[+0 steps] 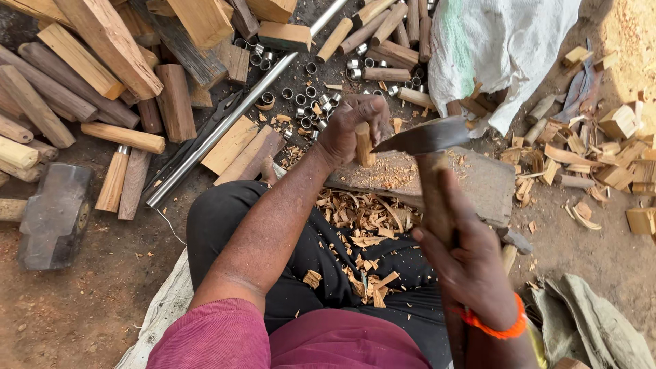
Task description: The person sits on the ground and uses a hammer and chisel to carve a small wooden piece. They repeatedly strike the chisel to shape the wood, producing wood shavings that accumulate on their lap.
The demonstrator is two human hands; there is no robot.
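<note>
My left hand (352, 126) holds a short round wooden peg (365, 147) upright on a flat chopping block (478, 184). My right hand (471, 263), with an orange band at the wrist, grips the wooden handle of a hatchet. Its metal blade (427, 137) is tilted with the edge touching the right side of the peg. Wood shavings (362, 225) lie on the block and across my lap on dark trousers.
Sticks and split billets (89, 61) are piled at the upper left. A long metal pipe (232, 116) lies diagonally, with several small metal rings (307, 96) beside it. A sledgehammer head (55, 215) rests at left, a white sack (499, 48) at top right, wood offcuts (601, 157) at right.
</note>
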